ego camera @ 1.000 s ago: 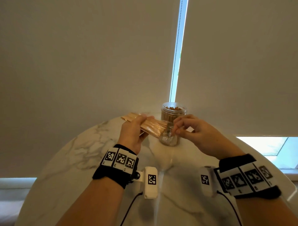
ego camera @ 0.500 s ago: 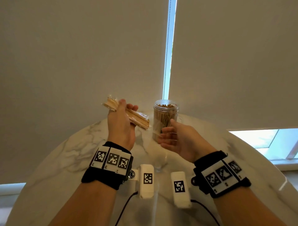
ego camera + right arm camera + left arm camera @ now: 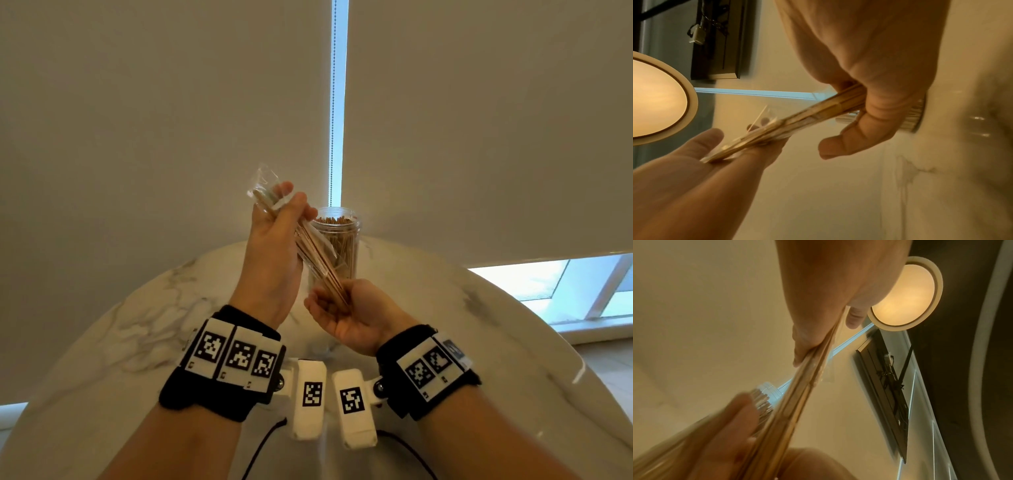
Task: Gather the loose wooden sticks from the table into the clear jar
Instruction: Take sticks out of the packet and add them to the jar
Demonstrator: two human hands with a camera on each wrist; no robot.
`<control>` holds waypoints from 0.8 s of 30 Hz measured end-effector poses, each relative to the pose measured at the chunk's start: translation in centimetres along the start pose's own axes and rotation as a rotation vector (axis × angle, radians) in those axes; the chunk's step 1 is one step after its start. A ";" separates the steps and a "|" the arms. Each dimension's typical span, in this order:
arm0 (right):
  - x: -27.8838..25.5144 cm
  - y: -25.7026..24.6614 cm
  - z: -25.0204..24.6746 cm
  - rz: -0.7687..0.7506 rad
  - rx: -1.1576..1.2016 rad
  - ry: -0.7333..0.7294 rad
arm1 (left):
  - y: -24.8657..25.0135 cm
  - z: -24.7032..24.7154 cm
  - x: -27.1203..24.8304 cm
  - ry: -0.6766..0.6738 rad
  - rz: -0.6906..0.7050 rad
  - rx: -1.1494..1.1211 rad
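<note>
While the left hand (image 3: 274, 253) is raised above the desk (image 3: 144, 325), its fingers (image 3: 291, 205) are curled tight round a clear plastic sleeve (image 3: 265, 185) holding a bundle of wooden sticks (image 3: 318, 260), tilted so the low end slants down to the right. Right hand (image 3: 346, 315) sits palm up just below, fingers loosely curled round the lower ends of the sticks, which poke out of the sleeve into the palm. Right wrist view shows those fingers (image 3: 869, 116) wrapped on the bundle (image 3: 797, 120), left palm (image 3: 719, 151) under the other end; blurred, so exact grip is hard to read. Clear jar (image 3: 337, 246) stands upright on the marble desk just behind both hands, lid off, already packed with sticks standing on end. Roller blinds (image 3: 171, 120) hang behind the desk, bead chain (image 3: 333, 102) in the gap between them.
</note>
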State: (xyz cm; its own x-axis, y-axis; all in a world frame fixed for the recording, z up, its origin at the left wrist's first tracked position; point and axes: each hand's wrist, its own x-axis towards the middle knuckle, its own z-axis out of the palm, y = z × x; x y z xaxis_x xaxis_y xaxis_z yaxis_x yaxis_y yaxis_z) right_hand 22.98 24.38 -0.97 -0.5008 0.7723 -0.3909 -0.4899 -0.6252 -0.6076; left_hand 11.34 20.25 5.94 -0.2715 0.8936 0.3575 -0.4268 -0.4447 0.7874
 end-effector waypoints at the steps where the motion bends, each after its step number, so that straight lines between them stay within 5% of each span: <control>1: 0.3 -0.1 -0.3 -0.007 0.007 0.012 | 0.2 -0.1 0.1 -0.005 -0.010 -0.043; 8: 0.2 -0.5 -0.2 0.000 -0.254 0.069 | -0.7 0.7 -0.8 -0.099 -0.182 -0.032; 15: -0.2 -1.8 -0.7 -0.126 -0.378 0.189 | 0.3 -0.5 0.0 0.051 -0.059 -0.232; 20: -0.6 -1.9 -0.1 -0.095 -0.402 0.156 | -0.3 -0.3 -0.4 -0.105 -0.111 -0.074; 24: -0.4 -1.9 -0.5 -0.040 -0.307 0.129 | 0.1 -0.7 -0.2 -0.125 -0.136 -0.159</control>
State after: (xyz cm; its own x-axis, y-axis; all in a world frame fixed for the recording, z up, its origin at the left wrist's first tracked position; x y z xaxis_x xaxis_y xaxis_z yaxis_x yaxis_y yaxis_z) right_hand 24.44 25.33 -0.04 -0.3809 0.8158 -0.4351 -0.2594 -0.5460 -0.7967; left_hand 10.75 19.95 5.62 -0.0975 0.9420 0.3211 -0.5851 -0.3152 0.7472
